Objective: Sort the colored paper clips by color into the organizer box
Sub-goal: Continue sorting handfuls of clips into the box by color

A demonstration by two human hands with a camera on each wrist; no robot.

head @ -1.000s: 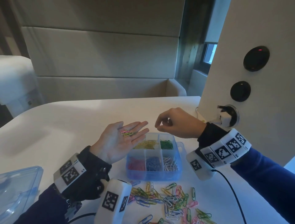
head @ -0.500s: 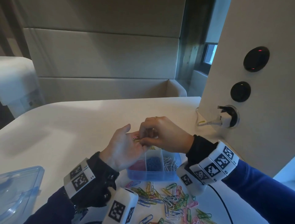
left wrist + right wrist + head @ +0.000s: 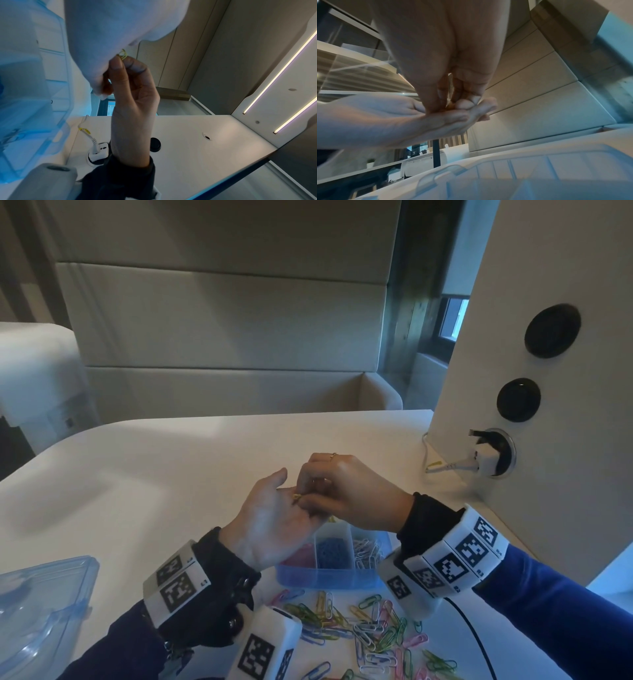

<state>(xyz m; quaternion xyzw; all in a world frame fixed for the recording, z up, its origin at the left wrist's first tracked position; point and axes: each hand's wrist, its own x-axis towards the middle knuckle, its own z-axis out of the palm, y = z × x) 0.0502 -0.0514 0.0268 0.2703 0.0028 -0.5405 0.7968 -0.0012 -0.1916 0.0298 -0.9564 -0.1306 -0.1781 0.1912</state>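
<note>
My left hand [image 3: 274, 522] lies palm up above the blue organizer box [image 3: 329, 578], a few clips resting on its fingers. My right hand [image 3: 303, 498] reaches into that palm from the right, thumb and forefinger pinching a yellow paper clip [image 3: 296, 496]. The left wrist view shows the same yellow paper clip [image 3: 122, 54] poking out above the right hand's fingertips [image 3: 116, 63]. The box's near row holds red, blue [image 3: 334, 553] and white clips; my hands hide its far row. A loose pile of mixed clips [image 3: 370, 631] lies in front of the box.
The clear blue lid [image 3: 41, 611] sits at the table's left front edge. A white panel with a plugged-in charger [image 3: 486, 457] stands on the right. A black cable [image 3: 479, 645] runs from my right wrist across the table.
My right hand has come left from above the box onto the left palm and closed on a yellow clip. The left hand has tilted slightly inward.
</note>
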